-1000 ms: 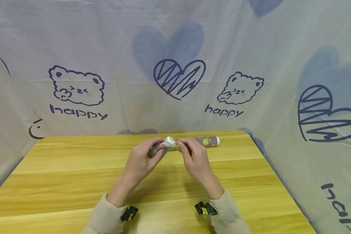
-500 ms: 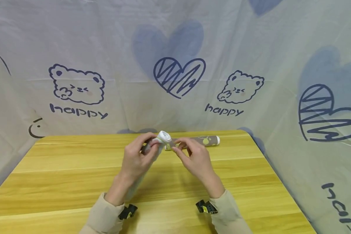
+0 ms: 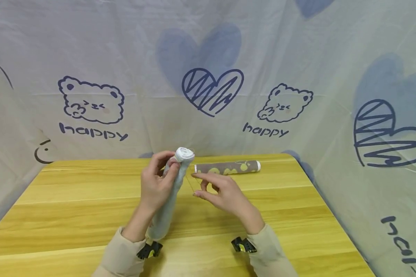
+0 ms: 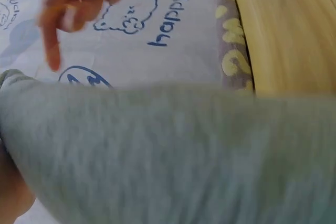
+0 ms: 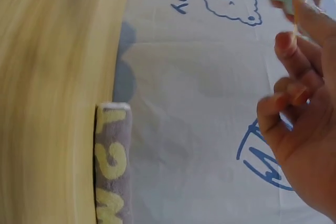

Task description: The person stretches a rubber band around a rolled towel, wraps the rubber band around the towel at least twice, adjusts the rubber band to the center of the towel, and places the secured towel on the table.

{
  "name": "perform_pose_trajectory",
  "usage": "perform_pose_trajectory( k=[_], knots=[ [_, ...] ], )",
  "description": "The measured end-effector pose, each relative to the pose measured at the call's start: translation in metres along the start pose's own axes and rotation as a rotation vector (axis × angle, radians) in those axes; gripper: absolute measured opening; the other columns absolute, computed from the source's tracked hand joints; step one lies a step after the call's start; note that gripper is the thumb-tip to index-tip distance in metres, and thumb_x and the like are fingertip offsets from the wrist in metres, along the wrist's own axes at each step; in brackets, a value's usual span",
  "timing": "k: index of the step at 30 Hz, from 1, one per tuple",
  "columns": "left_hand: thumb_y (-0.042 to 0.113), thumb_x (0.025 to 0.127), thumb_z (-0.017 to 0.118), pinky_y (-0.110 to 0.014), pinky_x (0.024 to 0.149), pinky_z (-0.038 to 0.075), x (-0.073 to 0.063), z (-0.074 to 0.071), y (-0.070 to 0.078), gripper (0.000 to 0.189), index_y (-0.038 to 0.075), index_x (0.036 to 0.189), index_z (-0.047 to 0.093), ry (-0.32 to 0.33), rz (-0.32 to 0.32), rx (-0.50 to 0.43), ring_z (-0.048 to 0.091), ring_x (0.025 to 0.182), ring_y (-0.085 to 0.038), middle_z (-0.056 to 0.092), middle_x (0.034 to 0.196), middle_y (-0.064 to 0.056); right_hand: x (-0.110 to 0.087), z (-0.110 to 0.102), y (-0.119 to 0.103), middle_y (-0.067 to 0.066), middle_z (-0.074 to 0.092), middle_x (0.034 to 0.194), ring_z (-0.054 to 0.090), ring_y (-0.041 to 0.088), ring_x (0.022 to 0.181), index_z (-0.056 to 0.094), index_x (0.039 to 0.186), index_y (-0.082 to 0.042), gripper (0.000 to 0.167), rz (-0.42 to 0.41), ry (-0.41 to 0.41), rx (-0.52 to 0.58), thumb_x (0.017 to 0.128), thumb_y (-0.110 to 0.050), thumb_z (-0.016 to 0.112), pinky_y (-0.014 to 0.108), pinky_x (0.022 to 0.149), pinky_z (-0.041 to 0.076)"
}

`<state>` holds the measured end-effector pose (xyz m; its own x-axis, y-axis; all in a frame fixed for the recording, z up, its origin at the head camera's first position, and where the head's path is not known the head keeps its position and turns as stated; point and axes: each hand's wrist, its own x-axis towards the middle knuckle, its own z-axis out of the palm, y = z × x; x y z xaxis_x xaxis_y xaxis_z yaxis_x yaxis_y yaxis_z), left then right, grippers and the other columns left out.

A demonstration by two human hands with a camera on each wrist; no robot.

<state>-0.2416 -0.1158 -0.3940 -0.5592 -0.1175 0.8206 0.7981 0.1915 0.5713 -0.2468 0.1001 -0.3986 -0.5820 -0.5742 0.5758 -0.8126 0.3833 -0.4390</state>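
A pale rolled towel [image 3: 167, 209] stands tilted in my left hand [image 3: 156, 186], which grips it near its upper end; its white spiral end faces up in the head view. It fills the lower part of the left wrist view, very near the camera. My right hand [image 3: 227, 194] is just right of the roll, thumb and forefinger spread apart. A thin rubber band [image 3: 190, 184] stretches between the roll's side and those fingertips; its full loop is hard to make out. The right wrist view shows the band [image 5: 295, 25] as a blurred pale line at the fingers.
A second rolled towel [image 3: 228, 168], grey-brown with yellow shapes and white ends, lies near the back edge of the wooden table [image 3: 280, 227]. Behind the table hangs a pale cloth [image 3: 152, 50] printed with hearts and bears. Black straps [image 3: 244, 245] sit at both wrists.
The left hand has swung the pale roll from nearly lying to steeply tilted and shifted left. The right hand has moved down and left, its thumb and forefinger spreading apart with the rubber band.
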Motion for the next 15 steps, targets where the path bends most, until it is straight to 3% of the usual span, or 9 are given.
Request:
perform_pose_trajectory(
  k=[4, 8, 11, 15],
  knots=[
    [-0.017, 0.084, 0.073, -0.013, 0.066, 0.053, 0.0004, 0.0007, -0.0046, 0.033, -0.006, 0.114, 0.069, -0.006, 0.106, 0.057, 0.069, 0.090, -0.011, 0.071, 0.106, -0.020, -0.0005, -0.0006, -0.0019, -0.005, 0.063, 0.083, 0.040, 0.003, 0.065, 0.069, 0.132, -0.004, 0.045, -0.004, -0.007, 0.089, 0.091, -0.014, 0.082, 0.020, 0.058, 0.036],
    [-0.016, 0.081, 0.076, -0.013, 0.067, 0.054, 0.0008, 0.0035, -0.0063, 0.032, -0.004, 0.110, 0.073, -0.042, 0.213, 0.071, 0.070, 0.093, -0.020, 0.071, 0.112, -0.020, -0.0005, 0.0015, -0.0014, -0.003, 0.064, 0.081, 0.039, 0.003, 0.062, 0.070, 0.125, -0.003, 0.039, 0.027, 0.074, 0.156, 0.089, -0.009, 0.083, 0.020, 0.056, 0.034],
    [-0.016, 0.081, 0.076, -0.015, 0.070, 0.056, 0.0002, 0.0048, -0.0064, 0.029, -0.003, 0.107, 0.074, -0.056, 0.230, 0.057, 0.070, 0.093, -0.023, 0.072, 0.110, -0.019, -0.0011, 0.0031, 0.0000, -0.002, 0.064, 0.080, 0.039, 0.004, 0.060, 0.070, 0.112, -0.006, 0.028, 0.042, 0.130, 0.204, 0.087, -0.005, 0.084, 0.021, 0.054, 0.033],
    [-0.014, 0.080, 0.076, -0.020, 0.069, 0.060, -0.0009, 0.0044, -0.0060, 0.026, -0.003, 0.103, 0.071, -0.052, 0.208, 0.049, 0.070, 0.088, -0.020, 0.070, 0.105, -0.017, -0.0021, 0.0045, 0.0018, -0.004, 0.065, 0.080, 0.041, 0.006, 0.061, 0.072, 0.094, -0.013, 0.017, 0.026, 0.137, 0.222, 0.086, -0.005, 0.084, 0.021, 0.054, 0.033]
  ],
)
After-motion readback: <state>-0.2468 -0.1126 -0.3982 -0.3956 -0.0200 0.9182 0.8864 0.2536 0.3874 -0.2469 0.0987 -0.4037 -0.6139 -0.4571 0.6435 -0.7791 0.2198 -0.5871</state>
